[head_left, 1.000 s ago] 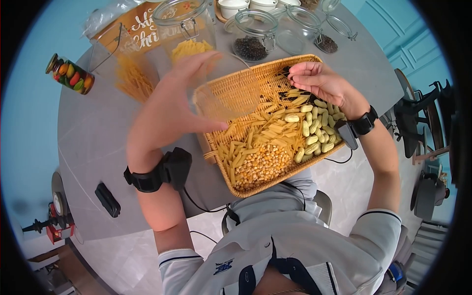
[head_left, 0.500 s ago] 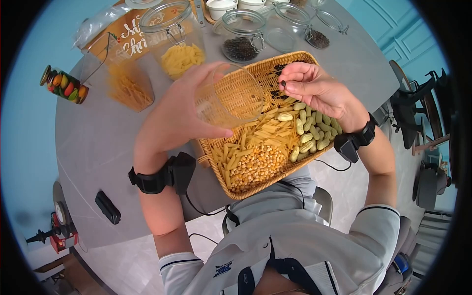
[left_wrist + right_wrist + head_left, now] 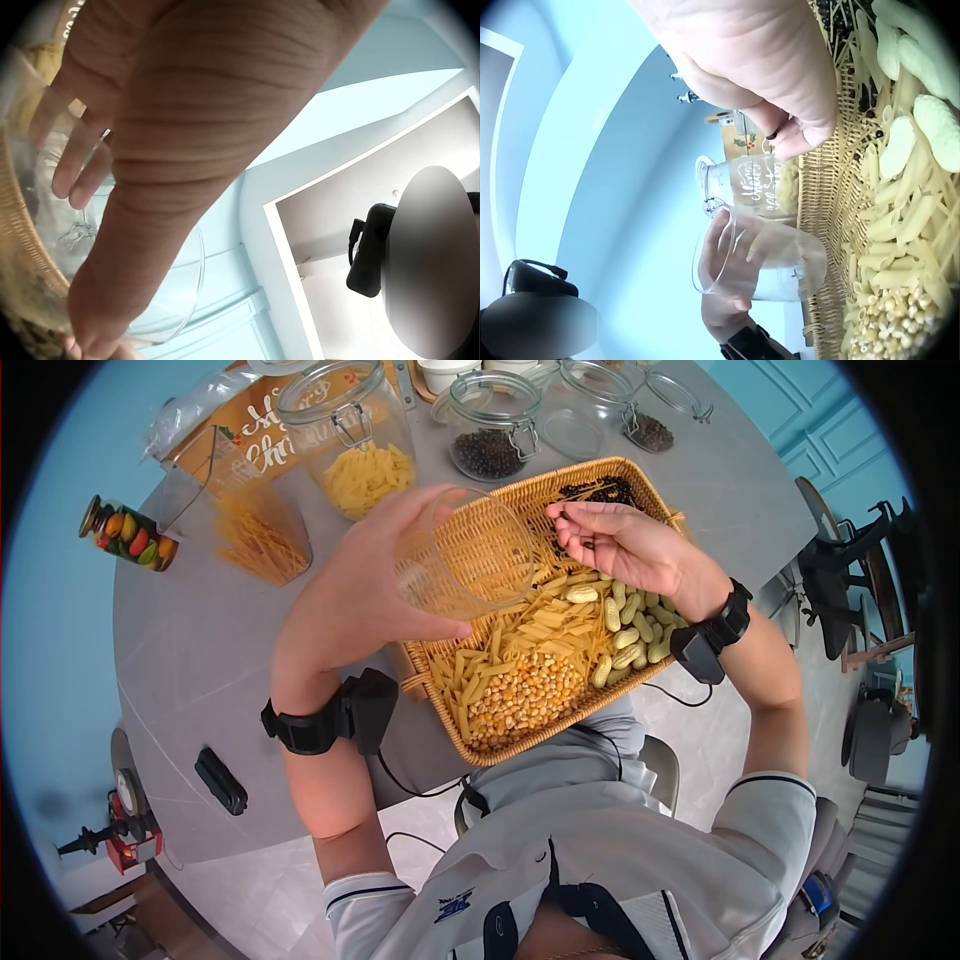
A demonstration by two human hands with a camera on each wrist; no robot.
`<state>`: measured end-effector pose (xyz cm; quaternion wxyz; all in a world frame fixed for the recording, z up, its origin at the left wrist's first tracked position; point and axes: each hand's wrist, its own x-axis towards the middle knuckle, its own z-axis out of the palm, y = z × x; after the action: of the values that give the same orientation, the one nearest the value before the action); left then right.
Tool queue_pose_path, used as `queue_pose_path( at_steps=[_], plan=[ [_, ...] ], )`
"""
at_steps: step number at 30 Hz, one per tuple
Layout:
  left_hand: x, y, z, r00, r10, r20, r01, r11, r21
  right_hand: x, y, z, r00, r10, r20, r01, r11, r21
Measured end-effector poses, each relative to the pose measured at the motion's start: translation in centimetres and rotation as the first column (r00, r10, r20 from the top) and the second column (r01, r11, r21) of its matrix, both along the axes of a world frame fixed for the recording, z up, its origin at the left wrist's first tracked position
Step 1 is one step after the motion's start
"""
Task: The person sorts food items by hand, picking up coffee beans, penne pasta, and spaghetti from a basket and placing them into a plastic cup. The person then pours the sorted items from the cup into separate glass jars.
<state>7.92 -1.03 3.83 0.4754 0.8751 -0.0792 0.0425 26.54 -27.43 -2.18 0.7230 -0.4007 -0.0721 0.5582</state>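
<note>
My left hand (image 3: pixel 365 585) grips a clear, empty-looking cup (image 3: pixel 480 555), its mouth tilted toward the right hand, over the left part of a wicker basket (image 3: pixel 455 732). Above the basket's right half, my right hand (image 3: pixel 625 550) pinches a small dark bean (image 3: pixel 772 136) between thumb and finger. Below the hands the basket holds penne (image 3: pixel 550 625), corn kernels (image 3: pixel 525 695), peanuts (image 3: pixel 628 638) and black beans (image 3: pixel 612 490). In the left wrist view the left hand (image 3: pixel 172 112) curls round the cup, whose rim shows beyond the thumb.
Behind the basket stand a jar of pasta (image 3: pixel 370 475), a jar of dark beans (image 3: pixel 487 452) and a jar of dark grains (image 3: pixel 650 432). A container of thin pasta (image 3: pixel 262 540) and a patterned jar (image 3: pixel 130 535) are at the left. A black case (image 3: pixel 220 780) lies on the grey table (image 3: pixel 180 690).
The cup has tilted toward the right hand, its mouth now facing it. My right hand has risen from the basket's back right corner and moved left toward the cup with a bean.
</note>
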Motion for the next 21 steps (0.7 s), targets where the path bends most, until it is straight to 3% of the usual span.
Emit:
queue_pose_path(
  at_steps=[2, 8, 17, 21],
  plan=[
    [0.0, 0.0, -0.2, 1.000, 0.001, 0.000, -0.001, 1.000, -0.015, 0.2, -0.1, -0.5, 0.999, -0.005, -0.035, 0.006, 1.000, 0.018],
    [0.0, 0.1, -0.6, 0.998, -0.013, 0.054, 0.015, 0.999, -0.049, -0.8, 0.5, 0.8, 0.973, -0.211, -0.090, 0.196, 0.969, -0.154],
    [0.0, 0.1, -0.4, 0.999, -0.013, 0.035, 0.015, 0.999, -0.045, -1.2, 0.2, 1.8, 0.975, -0.157, -0.159, 0.146, 0.986, -0.078],
    [0.0, 0.0, -0.4, 0.999, -0.014, 0.032, 0.015, 0.999, -0.034, -0.9, -0.2, 1.1, 0.987, -0.133, -0.092, 0.130, 0.991, -0.039]
  ],
)
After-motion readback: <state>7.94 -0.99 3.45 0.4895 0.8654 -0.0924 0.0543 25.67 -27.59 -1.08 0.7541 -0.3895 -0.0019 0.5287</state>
